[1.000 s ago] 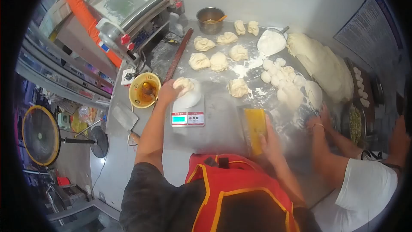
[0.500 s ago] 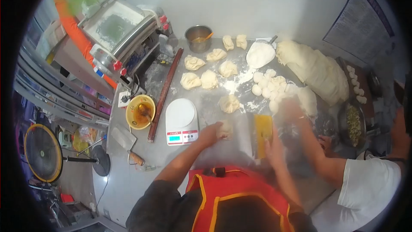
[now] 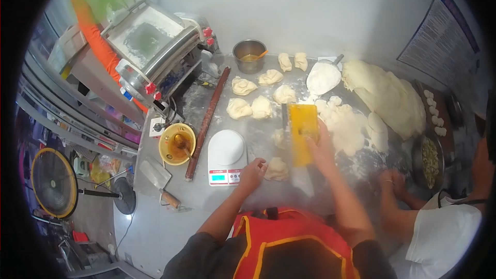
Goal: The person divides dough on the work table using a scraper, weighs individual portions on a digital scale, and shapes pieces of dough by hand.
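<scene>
My right hand (image 3: 321,151) grips a dough scraper (image 3: 303,133) by its wide yellow handle. The scraper is raised over the steel table, partly covering a dough lump (image 3: 279,138) behind it. Beside the scale, my left hand (image 3: 252,174) has its fingers loosely curled, with nothing visible in them. Just right of its fingertips sits a dough piece (image 3: 277,169). Further back lie several rough dough lumps (image 3: 239,108). A white digital scale (image 3: 226,155) with a lit display stands left of my left hand, its platform bare.
A co-worker's hands (image 3: 393,185) are at the right, near a pan of chopped filling (image 3: 430,163). Floured flattened dough (image 3: 345,130), a large dough mass (image 3: 385,98) and a flour scoop (image 3: 324,77) lie behind. Left are a rolling pin (image 3: 207,124), yellow bowl (image 3: 177,143), cleaver (image 3: 156,173) and roller machine (image 3: 155,46).
My right hand has lifted the scraper and shifted it left. My left hand has come away from the dough piece. The co-worker's hand has drawn back from the floured dough toward the front right.
</scene>
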`<state>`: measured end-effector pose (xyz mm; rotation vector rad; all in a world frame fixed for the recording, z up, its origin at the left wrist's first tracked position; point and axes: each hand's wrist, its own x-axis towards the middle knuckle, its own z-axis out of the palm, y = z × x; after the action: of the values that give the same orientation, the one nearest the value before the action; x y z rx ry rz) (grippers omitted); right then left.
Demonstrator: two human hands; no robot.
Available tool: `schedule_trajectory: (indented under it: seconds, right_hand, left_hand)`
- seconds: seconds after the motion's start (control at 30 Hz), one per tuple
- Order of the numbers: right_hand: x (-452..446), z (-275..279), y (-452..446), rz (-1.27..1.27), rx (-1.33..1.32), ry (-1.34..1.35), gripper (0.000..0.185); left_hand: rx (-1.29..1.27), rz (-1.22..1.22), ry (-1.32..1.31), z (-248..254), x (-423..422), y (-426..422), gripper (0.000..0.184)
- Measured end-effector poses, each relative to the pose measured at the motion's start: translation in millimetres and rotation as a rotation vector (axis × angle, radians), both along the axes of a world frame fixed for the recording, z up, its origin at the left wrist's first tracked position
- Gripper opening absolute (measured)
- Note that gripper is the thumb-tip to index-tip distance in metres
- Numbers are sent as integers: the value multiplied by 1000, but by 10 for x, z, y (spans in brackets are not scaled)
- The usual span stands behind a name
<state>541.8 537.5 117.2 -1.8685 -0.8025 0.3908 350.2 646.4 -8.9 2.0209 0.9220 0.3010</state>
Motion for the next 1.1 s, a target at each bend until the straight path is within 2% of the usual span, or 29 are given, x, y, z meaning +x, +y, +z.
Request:
schedule_trajectory:
  seconds: [0.17,0.3,0.4,0.47,0.67,0.77,0.9,1.0,1.1]
  right_hand:
    - [79,-531,537,120,99,92,58]
    - [72,-729,714,81,137,138,56]
    - [128,-934,705,15,172,174,52]
    - [72,-570,625,-35,226,325,49]
    - [239,-493,350,-344,282,543,48]
    - [348,-571,162,-356,195,489,47]
    - [178,-327,37,-382,208,503,45]
    - [116,-256,-66,-334,98,440,44]
    - [89,-299,-165,-257,-47,366,44]
  left_hand:
    - [99,-24,3,-268,-66,-34,23]
    - [68,-23,-17,-202,-80,-33,21]
    - [144,-77,-35,-486,-131,-16,21]
    - [117,-40,-39,-335,-145,-56,21]
    - [90,-45,-87,-257,-116,-79,20]
    - [32,-23,-51,-252,-90,-97,19]
    - [25,-22,-58,-321,-116,-99,19]
    - [28,-80,-15,-309,-146,-104,27]
    - [143,-66,-27,-292,-156,-144,38]
